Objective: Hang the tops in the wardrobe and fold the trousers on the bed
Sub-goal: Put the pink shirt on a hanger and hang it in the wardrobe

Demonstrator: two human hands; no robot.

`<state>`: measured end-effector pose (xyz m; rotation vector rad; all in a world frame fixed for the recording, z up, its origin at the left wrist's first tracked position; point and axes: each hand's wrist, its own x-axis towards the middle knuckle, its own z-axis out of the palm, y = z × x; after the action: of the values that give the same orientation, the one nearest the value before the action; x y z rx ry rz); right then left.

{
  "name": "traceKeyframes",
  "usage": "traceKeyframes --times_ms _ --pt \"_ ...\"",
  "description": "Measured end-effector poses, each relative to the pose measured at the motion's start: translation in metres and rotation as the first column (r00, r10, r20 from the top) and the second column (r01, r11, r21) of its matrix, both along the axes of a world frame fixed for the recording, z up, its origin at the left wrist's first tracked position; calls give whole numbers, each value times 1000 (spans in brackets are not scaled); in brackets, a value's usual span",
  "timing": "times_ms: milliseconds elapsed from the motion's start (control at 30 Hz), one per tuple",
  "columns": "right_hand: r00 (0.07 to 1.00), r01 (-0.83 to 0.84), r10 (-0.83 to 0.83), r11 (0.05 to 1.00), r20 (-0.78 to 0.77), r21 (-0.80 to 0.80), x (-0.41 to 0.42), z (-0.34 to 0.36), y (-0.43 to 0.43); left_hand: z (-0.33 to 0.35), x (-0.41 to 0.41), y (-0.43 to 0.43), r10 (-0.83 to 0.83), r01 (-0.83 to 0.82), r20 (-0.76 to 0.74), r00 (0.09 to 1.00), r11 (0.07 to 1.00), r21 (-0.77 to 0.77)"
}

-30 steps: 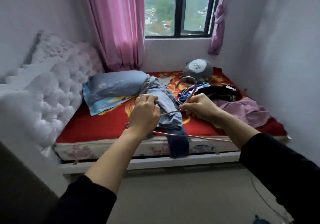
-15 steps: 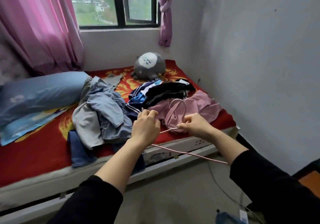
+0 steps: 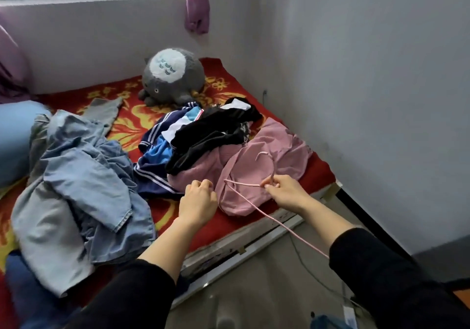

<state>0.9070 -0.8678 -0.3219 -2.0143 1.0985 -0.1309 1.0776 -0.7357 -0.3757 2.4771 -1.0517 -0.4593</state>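
Note:
My right hand (image 3: 284, 194) pinches a thin pink hanger (image 3: 254, 208) just below its hook. The hanger's long bar runs down toward my right sleeve. My left hand (image 3: 197, 201) is curled into a fist just left of the hanger's corner and is not touching it. Both hands hover over a crumpled pink top (image 3: 277, 160) at the near right corner of the bed (image 3: 318, 171). Behind the top lie a black garment (image 3: 216, 135) and a navy and blue striped one (image 3: 152, 158). A heap of light denim clothes (image 3: 84, 181) covers the left side.
A grey plush toy (image 3: 173, 77) sits at the back of the bed under the window. A blue pillow (image 3: 12, 138) lies at the far left. The white wall (image 3: 368, 99) runs close along the bed's right side. A cable (image 3: 305, 265) trails over the floor.
The view swung right and closer to the pink top. My left hand let go of the hanger's end; my right hand still holds it, now over the pink top.

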Motion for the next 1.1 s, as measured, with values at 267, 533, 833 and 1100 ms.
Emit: traceKeyframes --times_ms 267,533,833,1100 --pt "991 130 -133 987 -22 -95 43 -48 -151 -69 48 -117 108 -90 -146 983 988 124" --pt "990 79 -87 994 -111 -70 98 -116 -281 -140 77 -216 325 -270 -284 902 938 217" --pt "981 40 -11 989 -192 146 159 -217 -293 -239 110 -236 468 -366 -348 812 874 320" --pt "958 154 -67 940 -277 304 189 -255 -244 -224 92 -239 34 -14 -746 665 999 33"
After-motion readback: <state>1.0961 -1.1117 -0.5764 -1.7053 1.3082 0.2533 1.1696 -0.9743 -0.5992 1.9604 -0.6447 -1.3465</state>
